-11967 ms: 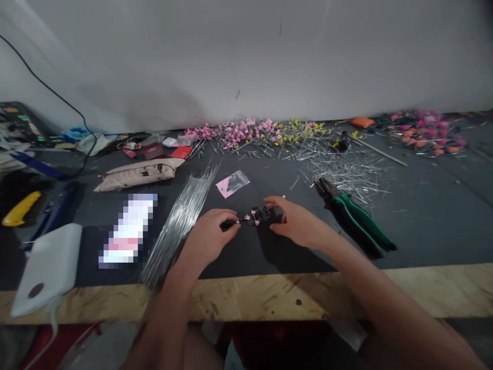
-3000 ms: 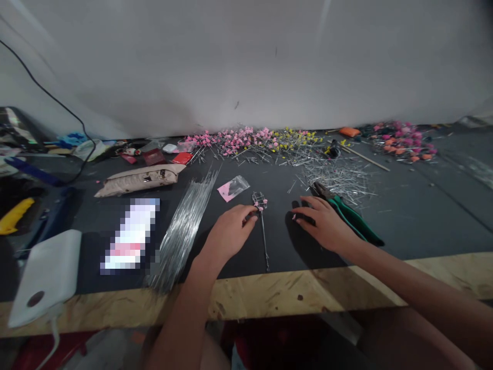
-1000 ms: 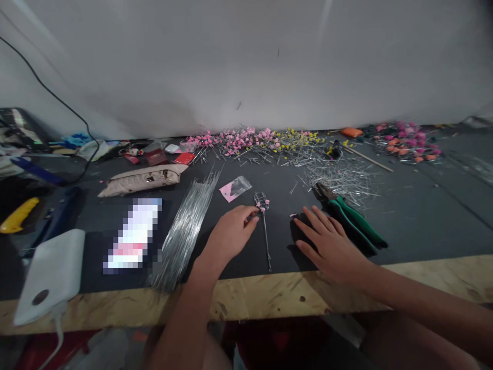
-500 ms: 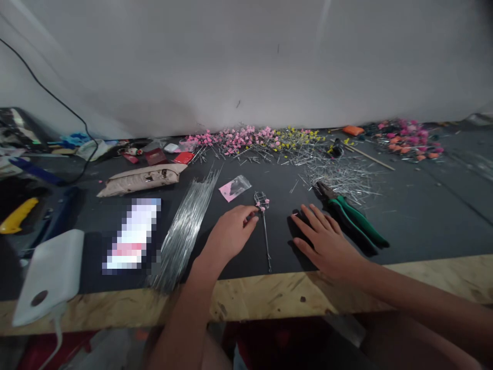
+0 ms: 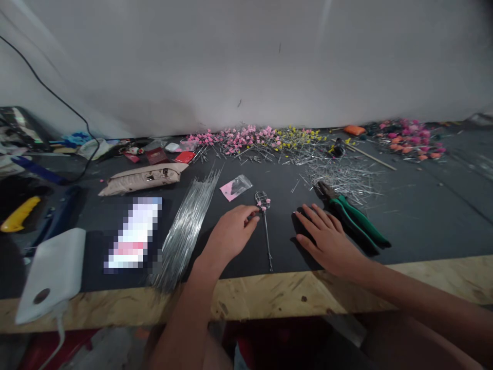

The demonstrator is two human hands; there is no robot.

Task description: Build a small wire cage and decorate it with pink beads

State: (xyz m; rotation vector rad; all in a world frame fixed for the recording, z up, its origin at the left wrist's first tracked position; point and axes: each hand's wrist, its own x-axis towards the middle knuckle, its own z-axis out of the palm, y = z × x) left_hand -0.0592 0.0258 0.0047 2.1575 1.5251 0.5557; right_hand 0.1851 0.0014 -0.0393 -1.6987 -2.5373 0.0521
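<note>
A small wire piece (image 5: 267, 236) lies on the dark tabletop, with a looped grid head, a few pink bits and a straight twisted stem. My left hand (image 5: 230, 234) rests just left of its head, fingers bent and the thumb tip a little apart from the index finger. The index fingertip is at the edge of the head; whether it touches I cannot tell. My right hand (image 5: 327, 239) lies flat and open on the table, fingers stretched out, holding nothing. Close to its right side are green-handled pliers (image 5: 356, 221).
Left of my left hand lies a bundle of straight wires (image 5: 187, 226), then a phone (image 5: 133, 234) and a white power bank (image 5: 54, 275). Pink-headed wire stems (image 5: 246, 137), yellow ones (image 5: 298, 139) and loose wires (image 5: 346, 177) line the back. A small plastic bag (image 5: 236, 187) lies ahead.
The view has shifted very slightly. Both hands and the wire piece stay where they were on the table.
</note>
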